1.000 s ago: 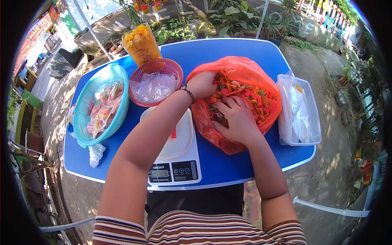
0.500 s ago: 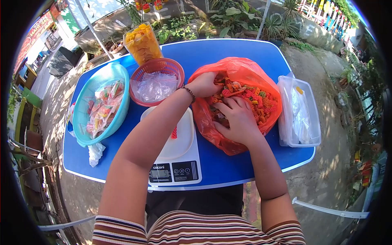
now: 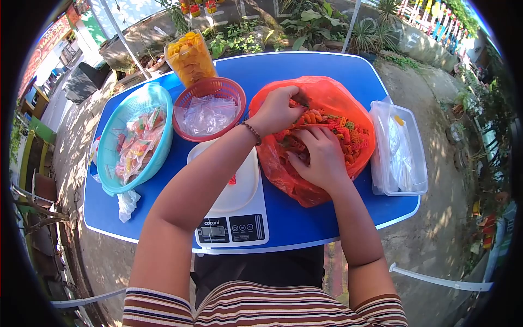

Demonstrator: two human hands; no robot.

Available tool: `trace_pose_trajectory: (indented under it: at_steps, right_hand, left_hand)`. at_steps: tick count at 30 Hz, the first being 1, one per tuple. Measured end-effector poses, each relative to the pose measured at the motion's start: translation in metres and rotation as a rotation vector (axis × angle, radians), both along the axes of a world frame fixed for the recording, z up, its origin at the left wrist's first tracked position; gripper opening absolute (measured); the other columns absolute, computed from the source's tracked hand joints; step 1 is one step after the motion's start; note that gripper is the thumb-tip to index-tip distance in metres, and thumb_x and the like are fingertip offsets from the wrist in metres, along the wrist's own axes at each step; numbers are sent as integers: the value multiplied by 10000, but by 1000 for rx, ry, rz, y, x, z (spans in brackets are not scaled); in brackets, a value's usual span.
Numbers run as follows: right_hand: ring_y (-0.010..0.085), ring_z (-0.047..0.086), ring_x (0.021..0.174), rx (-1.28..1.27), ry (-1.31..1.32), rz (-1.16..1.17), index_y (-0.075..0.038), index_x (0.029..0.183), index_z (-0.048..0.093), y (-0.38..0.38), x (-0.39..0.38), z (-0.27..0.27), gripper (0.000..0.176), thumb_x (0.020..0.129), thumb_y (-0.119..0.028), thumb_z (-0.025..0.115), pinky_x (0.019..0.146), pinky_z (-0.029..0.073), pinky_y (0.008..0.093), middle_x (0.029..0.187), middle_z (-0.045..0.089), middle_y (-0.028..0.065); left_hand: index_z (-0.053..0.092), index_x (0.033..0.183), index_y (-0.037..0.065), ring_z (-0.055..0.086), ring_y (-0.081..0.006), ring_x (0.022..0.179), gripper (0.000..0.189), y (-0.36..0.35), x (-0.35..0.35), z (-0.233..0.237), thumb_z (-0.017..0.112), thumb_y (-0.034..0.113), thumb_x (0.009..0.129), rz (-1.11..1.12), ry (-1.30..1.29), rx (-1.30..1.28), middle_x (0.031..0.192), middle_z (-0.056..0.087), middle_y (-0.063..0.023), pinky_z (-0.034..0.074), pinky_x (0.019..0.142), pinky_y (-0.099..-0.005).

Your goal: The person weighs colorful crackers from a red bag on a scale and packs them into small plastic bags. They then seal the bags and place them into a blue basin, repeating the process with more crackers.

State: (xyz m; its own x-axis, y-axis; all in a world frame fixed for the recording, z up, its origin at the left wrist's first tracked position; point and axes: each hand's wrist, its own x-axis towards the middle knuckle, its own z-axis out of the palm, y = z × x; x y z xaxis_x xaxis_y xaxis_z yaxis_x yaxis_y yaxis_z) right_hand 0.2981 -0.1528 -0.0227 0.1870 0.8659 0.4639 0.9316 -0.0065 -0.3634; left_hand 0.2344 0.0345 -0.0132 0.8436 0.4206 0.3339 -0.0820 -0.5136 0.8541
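Note:
A red plastic bag (image 3: 289,182) lies open on the table, filled with orange, red and green crinkled snack pieces (image 3: 351,139). My left hand (image 3: 279,111) is at the bag's left side, above the pieces, with its fingers curled inward; what they hold, if anything, is hidden. Inside the bag, my right hand (image 3: 322,158) rests on the pieces, thumb apart from the curved fingers. Under my left forearm is a white kitchen scale (image 3: 253,204), its plate partly covered, with a red snack piece (image 3: 232,180) on it.
A turquoise basket (image 3: 111,180) of packed snack bags stands left. Behind the scale is a red basket (image 3: 234,90) of clear plastic bags, beside a container of yellow chips (image 3: 190,57). A clear plastic box (image 3: 417,163) sits at the blue table's (image 3: 332,65) right edge.
My left hand has lifted slightly out of the pieces, its wrist higher and fingers now curled. The right hand has shifted a little, its fingers drawn closer together over the snacks.

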Motion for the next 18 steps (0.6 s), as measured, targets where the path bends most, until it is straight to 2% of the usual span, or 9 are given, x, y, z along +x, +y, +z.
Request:
trace_pose_trajectory:
  at_steps: [3, 6, 7, 10, 12, 16, 18]
  right_hand:
    - [362, 619, 1044, 234, 112, -101, -25, 1152, 610, 4, 4, -2, 365, 839, -166, 734, 897, 508, 459, 1103, 648, 143]
    - [360, 645, 979, 339, 58, -139, -6, 1130, 596, 4, 7, 3, 307, 858, -91, 708, 858, 524, 451, 1049, 658, 148]
    - [354, 648, 967, 341, 71, -145, -12, 1119, 595, 4, 6, 2, 289, 859, -79, 704, 845, 524, 450, 1026, 661, 144]
    - [340, 657, 923, 344, 120, -136, -27, 1082, 593, 3, 7, 0, 243, 861, -44, 693, 806, 524, 442, 960, 665, 132]
    - [335, 662, 886, 351, 170, -98, -35, 1056, 592, 3, 7, -1, 219, 859, -19, 686, 778, 523, 434, 918, 664, 125]
    - [322, 661, 851, 376, 128, -46, -40, 1007, 602, 2, 4, 2, 185, 850, 14, 684, 758, 521, 422, 882, 658, 118]
    - [316, 661, 840, 347, 67, -23, -37, 1006, 615, -1, 3, 9, 191, 841, 22, 692, 752, 525, 419, 877, 661, 117]
  left_hand:
    - [673, 1029, -28, 698, -200, 1005, 190, -5, -4, 4, 678, -7, 840, 7, -12, -78, 1031, 729, -130, 558, 889, -332]
    - [645, 1097, -23, 665, -155, 1059, 227, -8, -10, 12, 702, 19, 882, -80, 54, -159, 1083, 689, -80, 540, 951, -319]
    - [631, 1130, -22, 651, -138, 1082, 247, -9, -13, 17, 710, 30, 902, -124, 88, -184, 1107, 670, -57, 532, 980, -313]
    - [616, 1205, -29, 633, -144, 1145, 322, -11, -23, 23, 721, 72, 918, -242, 90, -421, 1178, 667, -72, 516, 1011, -318]
    - [591, 1269, -32, 627, -152, 1173, 378, -9, -29, 24, 715, 81, 930, -252, 99, -405, 1234, 658, -85, 516, 1014, -317]
    - [569, 1343, -21, 634, -164, 1192, 424, -19, -66, 44, 696, 89, 954, -148, 69, -355, 1281, 659, -105, 516, 1012, -306]
    - [590, 1318, -12, 654, -154, 1136, 369, -22, -99, 49, 672, 94, 975, -113, 27, -423, 1238, 672, -96, 521, 994, -301]
